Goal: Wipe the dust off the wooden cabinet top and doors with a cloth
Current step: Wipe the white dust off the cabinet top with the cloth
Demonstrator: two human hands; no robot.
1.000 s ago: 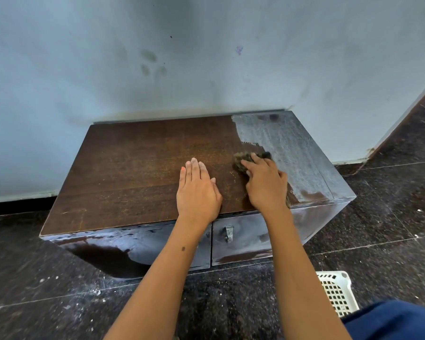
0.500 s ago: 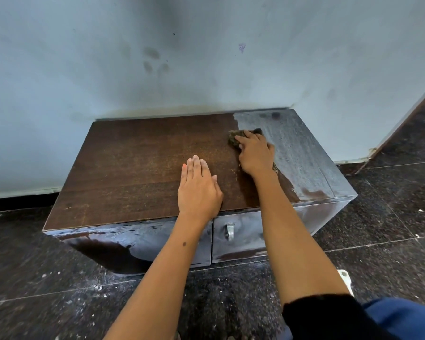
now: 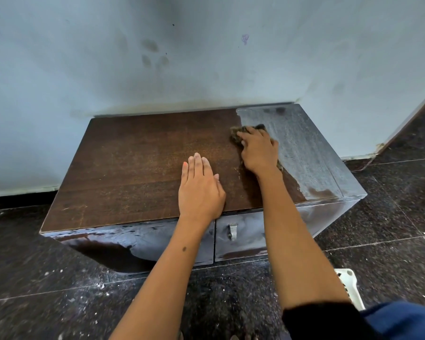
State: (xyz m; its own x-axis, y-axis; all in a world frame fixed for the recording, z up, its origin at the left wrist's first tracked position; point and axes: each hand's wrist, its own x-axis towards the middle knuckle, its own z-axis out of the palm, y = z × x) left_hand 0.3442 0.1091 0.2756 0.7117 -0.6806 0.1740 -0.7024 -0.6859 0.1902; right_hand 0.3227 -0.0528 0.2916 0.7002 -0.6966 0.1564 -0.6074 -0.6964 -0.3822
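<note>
Right hand (image 3: 259, 149) presses flat on a dark crumpled cloth (image 3: 238, 134), fingers close together over it, up at one o'clock on the wooden cabinet top (image 3: 138, 168), right where clean brown wood meets the grey dusty strip (image 3: 304, 148). Left hand (image 3: 200, 190) lies palm down near the front edge at six o'clock, fingers together, holding nothing. Below, the dusty doors (image 3: 245, 239) and a small metal handle (image 3: 232, 231). A white basket (image 3: 349, 283) peeks in at four o'clock on the floor.

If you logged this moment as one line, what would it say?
step: wiping cabinet top | right hand: pressing cloth at dusty strip | left hand: flat, bracing | doors: dusty
</note>
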